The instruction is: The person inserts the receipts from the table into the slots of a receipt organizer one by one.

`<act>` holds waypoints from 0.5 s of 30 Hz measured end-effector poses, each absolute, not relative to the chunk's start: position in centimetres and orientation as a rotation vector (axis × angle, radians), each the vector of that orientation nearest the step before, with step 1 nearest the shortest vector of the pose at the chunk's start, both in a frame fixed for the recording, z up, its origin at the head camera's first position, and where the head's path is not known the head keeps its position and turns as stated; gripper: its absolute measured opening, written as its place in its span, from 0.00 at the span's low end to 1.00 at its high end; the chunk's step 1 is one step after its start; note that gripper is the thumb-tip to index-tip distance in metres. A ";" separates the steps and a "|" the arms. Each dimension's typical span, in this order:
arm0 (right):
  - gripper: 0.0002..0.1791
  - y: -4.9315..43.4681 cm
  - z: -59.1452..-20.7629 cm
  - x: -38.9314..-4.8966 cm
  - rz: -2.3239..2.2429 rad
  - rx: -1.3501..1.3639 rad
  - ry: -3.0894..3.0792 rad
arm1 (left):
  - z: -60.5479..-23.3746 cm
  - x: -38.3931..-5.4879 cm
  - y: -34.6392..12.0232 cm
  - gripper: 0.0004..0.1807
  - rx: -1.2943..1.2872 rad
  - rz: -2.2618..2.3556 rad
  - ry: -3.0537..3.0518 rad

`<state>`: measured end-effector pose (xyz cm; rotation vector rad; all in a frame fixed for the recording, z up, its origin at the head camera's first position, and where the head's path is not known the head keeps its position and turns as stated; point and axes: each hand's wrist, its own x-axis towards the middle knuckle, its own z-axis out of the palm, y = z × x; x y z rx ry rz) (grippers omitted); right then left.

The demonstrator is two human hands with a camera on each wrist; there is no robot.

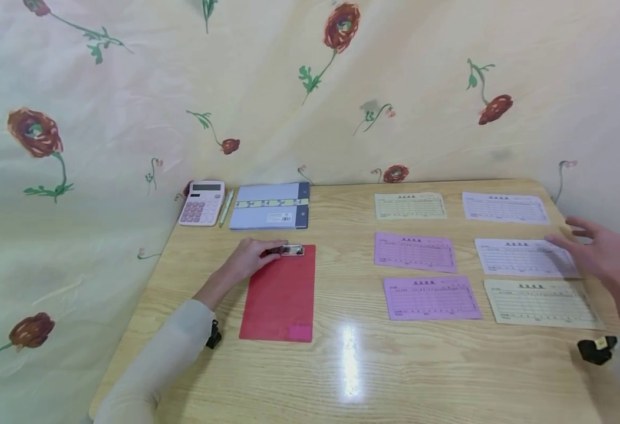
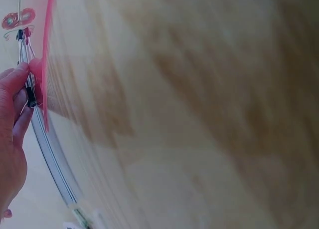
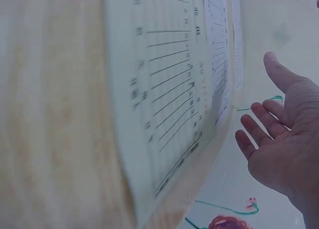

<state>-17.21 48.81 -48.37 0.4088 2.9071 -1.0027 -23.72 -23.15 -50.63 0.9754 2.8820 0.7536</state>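
A red clipboard lies on the table, its metal clip at the far end. My left hand holds that clip between thumb and fingers; the left wrist view shows the same grip, with the clip partly hidden. Above the right edge of the table, my right hand is held with fingers apart and nothing in them. Nearest to it are a white form slip and a pale green slip; in the right wrist view the hand is beside the slips, not touching them.
Purple slips and a pale yellow-green slip form a column left of the right-hand slips; another white slip lies farther back. A pink calculator, a pen and a blue notebook sit at the back left. Flowered cloth hangs behind.
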 end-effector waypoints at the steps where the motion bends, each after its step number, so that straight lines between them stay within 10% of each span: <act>1: 0.50 48.8 -48.3 -17.6 -1.001 0.409 2.907 | -50.7 -23.8 -23.1 0.23 0.975 0.754 2.883; 15: 0.51 48.6 -48.8 -22.2 -1.101 0.571 2.857 | -51.0 -23.8 -23.2 0.21 0.857 0.937 2.853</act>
